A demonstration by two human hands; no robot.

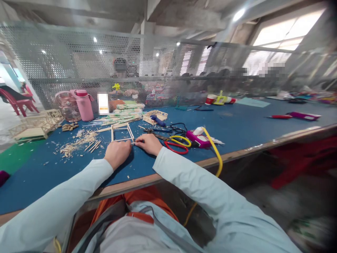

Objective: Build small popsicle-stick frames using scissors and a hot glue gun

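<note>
A small rectangular frame of thin wooden sticks (129,130) lies on the blue tabletop in front of me. My left hand (118,154) is closed at its near left corner, the fingers curled under and mostly hidden. At the near right corner, my right hand (149,143) pinches the end of the frame's near stick between thumb and finger. Beside the right hand lie scissors with red and yellow handles (177,147). Left of the frame are short loose sticks (93,146) and a heap of wood scraps (68,147).
Behind the frame lie bundled wooden sticks (123,115), a small stick tray (159,115) and a blue-handled tool (158,121). A pink bottle (84,107) stands at the back left, near finished stick models (34,128). A purple box (198,139) and yellow cord (216,151) are at right.
</note>
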